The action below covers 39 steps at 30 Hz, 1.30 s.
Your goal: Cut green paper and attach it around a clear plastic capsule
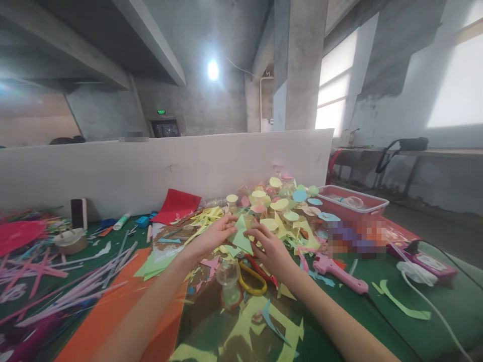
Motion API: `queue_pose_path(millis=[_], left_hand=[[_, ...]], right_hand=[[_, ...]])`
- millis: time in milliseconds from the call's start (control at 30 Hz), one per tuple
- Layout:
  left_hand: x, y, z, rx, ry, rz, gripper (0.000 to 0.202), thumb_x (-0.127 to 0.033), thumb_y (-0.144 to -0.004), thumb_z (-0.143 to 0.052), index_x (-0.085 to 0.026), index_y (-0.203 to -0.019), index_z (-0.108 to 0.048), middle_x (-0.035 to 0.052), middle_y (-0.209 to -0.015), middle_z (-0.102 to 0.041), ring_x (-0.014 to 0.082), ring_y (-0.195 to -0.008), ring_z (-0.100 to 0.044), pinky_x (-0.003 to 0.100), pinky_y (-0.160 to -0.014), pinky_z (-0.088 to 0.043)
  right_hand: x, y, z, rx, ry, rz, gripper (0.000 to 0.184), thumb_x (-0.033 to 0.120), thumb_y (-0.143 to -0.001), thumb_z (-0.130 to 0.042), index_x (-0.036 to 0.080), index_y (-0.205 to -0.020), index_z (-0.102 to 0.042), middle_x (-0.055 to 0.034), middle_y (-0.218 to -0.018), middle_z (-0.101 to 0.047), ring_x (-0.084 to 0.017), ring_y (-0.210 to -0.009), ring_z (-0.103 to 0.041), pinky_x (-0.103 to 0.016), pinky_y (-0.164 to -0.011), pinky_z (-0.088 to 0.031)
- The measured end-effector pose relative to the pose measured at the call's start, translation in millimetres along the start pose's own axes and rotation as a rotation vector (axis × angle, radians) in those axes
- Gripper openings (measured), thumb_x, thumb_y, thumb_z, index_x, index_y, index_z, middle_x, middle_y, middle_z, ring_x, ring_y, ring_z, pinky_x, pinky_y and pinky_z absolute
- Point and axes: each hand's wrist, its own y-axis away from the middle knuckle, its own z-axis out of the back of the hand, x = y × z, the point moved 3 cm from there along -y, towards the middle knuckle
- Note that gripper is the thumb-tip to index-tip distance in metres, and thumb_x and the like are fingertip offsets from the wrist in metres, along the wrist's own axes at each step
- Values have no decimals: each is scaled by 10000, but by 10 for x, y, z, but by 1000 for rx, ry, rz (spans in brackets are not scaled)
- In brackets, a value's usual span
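Observation:
A folded piece of light green paper (241, 237) is held up between my two hands over the middle of the table. My left hand (221, 232) pinches its left edge, and the fingers of my right hand (267, 246) are bent against its right side. Below the paper lie scissors with yellow handles (253, 287), partly behind my right hand, and a red-handled tool (260, 269). A clear plastic cup-like piece (227, 273) stands on a greenish one (231, 295) just in front of the scissors.
Paper scraps (260, 322) cover the near middle. Paper discs and clear cups (279, 201) pile up at the back, beside a pink bin (354, 201). A pink glue gun (339, 274) with a cord lies right. Orange sheets (113, 306) and paper strips (83, 296) lie left, before a white partition (113, 176).

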Motion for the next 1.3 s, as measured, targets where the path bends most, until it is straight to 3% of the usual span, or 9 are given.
queue_pose_path(millis=[167, 300, 467, 733, 933, 1200, 1300], left_hand=[[-45, 12, -21, -9, -28, 11, 381, -368, -865, -561, -213, -1209, -500, 68, -1087, -665, 163, -877, -630, 256, -655, -523], [-62, 19, -46, -1, -65, -3, 381, -370, -866, -547, -210, -1210, -511, 65, -1053, -670, 163, -846, -633, 267, -671, -507], [0, -17, -30, 13, -168, -48, 394, -392, -863, -535, -210, -1213, -535, 36, -935, -663, 174, -813, -629, 294, -717, -484], [78, -25, -64, 9, -256, -86, 418, -514, -881, -495, -222, -1168, -577, 22, -881, -662, 176, -774, -611, 265, -645, -444], [62, -24, -143, 20, -254, -100, 431, -571, -886, -484, -222, -1124, -576, 27, -945, -660, 174, -811, -619, 261, -662, -444], [-21, 7, -221, -68, -260, -183, 271, -442, -893, -511, -200, -1000, -566, 5, -839, -644, 154, -717, -583, 260, -626, -417], [-46, 17, -251, -41, -282, -201, 238, -416, -897, -494, -200, -958, -573, 0, -835, -624, 142, -691, -564, 258, -629, -420]], right_hand=[[6, -2, 4, 8, 50, 9, 282, 102, -884, -479, 217, -1110, -602, -93, -1088, -601, -225, -903, -602, -325, -754, -468], [-8, -17, -3, -1, -55, -71, 214, 130, -893, -495, 225, -1038, -620, -66, -1012, -616, -204, -864, -597, -310, -754, -459], [-37, -41, -41, -27, -267, -178, 153, 239, -935, -473, 210, -914, -622, -38, -896, -634, -184, -801, -578, -295, -738, -444], [-93, -43, -62, -64, -427, -378, 262, 406, -910, -482, 212, -742, -536, 14, -694, -556, -169, -692, -518, -292, -664, -405], [-130, -49, -95, -76, -474, -398, 286, 450, -890, -492, 221, -721, -480, 30, -664, -497, -158, -657, -485, -289, -636, -391], [-141, -45, -117, -91, -595, -421, 275, 481, -880, -526, 236, -806, -426, 48, -698, -469, -143, -617, -458, -275, -581, -379], [-142, -50, -118, -103, -610, -397, 282, 503, -895, -502, 234, -832, -446, 47, -706, -466, -145, -631, -463, -276, -595, -384]])
